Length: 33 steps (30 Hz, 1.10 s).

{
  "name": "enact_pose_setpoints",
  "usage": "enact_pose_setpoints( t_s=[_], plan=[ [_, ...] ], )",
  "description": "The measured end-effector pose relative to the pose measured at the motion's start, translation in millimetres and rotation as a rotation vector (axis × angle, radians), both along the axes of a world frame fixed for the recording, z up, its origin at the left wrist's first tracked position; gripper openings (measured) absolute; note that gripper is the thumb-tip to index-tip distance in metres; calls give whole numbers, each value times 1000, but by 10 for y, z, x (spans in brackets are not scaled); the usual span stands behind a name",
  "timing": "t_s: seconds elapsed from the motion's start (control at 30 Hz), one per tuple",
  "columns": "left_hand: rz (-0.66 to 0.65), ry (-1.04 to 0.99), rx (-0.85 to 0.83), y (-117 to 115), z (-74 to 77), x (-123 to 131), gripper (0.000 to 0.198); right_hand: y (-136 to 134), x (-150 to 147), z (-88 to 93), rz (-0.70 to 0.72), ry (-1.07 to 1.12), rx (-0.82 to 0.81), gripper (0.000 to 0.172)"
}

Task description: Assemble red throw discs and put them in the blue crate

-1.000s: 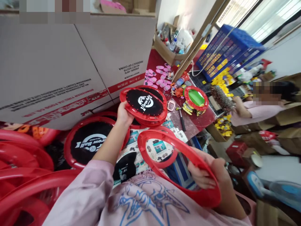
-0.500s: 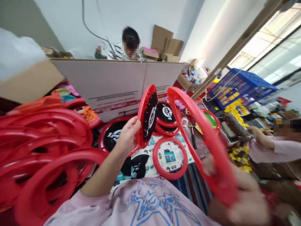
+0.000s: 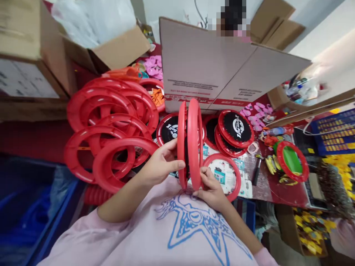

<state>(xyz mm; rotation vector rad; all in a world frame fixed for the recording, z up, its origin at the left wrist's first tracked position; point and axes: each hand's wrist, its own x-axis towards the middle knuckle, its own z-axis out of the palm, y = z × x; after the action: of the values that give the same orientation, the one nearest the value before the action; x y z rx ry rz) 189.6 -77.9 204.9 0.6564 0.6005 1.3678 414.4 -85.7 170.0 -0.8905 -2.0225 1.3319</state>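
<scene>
My left hand [image 3: 162, 164] grips a red disc with a black mesh face [image 3: 182, 144], held upright and edge-on in front of my chest. My right hand [image 3: 212, 188] holds a red plastic ring [image 3: 193, 142] upright, right beside the disc and nearly touching it. Both pieces stand parallel over the table. A flat red ring [image 3: 223, 177] lies on printed sheets just behind my right hand. Finished red discs with black printed faces [image 3: 235, 127] lie stacked further back.
A heap of red rings [image 3: 111, 125] lies to the left. A large open cardboard box [image 3: 222, 79] stands behind, with another person partly visible beyond it. A red disc with a green face [image 3: 291, 160], pink parts [image 3: 257, 112] and tools lie at the right. A blue crate [image 3: 36, 210] sits lower left.
The view has swung left. My hands have drawn together: disc and ring, apart and tilted before, are now side by side and upright close to my chest.
</scene>
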Motion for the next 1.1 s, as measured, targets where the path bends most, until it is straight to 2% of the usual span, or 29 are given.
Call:
enact_pose_setpoints(
  t_s=[0.23,0.37,0.47,0.53,0.63,0.73,0.8,0.9,0.97,1.1],
  plan=[
    [69,-52,4,-90,-82,70,54,-19,-36,-85,76,-26,-66,61],
    [67,-92,23,-74,-158,100,53,-9,2,-63,94,-58,-27,59],
    [126,-33,-5,-96,-193,128,50,53,-54,-23,131,-151,18,57],
    [246,42,-83,-168,-225,160,51,113,-132,1,199,-228,38,56],
    [498,98,-193,-380,-312,241,67,185,-244,-4,369,-293,87,61],
    [797,46,-244,-673,-451,363,81,211,-296,-67,591,-334,76,65],
    [938,-26,-266,-902,-567,448,82,190,-330,-130,714,-371,-15,63],
    [1089,-94,-286,-1281,-757,564,75,76,-443,-244,854,-456,-151,58],
    [1217,-97,-315,-1531,-869,666,72,-52,-523,-324,958,-517,-185,53],
    [1408,-91,-332,-1944,-956,1055,75,-353,-421,-444,1125,-547,-233,51]
  ],
)
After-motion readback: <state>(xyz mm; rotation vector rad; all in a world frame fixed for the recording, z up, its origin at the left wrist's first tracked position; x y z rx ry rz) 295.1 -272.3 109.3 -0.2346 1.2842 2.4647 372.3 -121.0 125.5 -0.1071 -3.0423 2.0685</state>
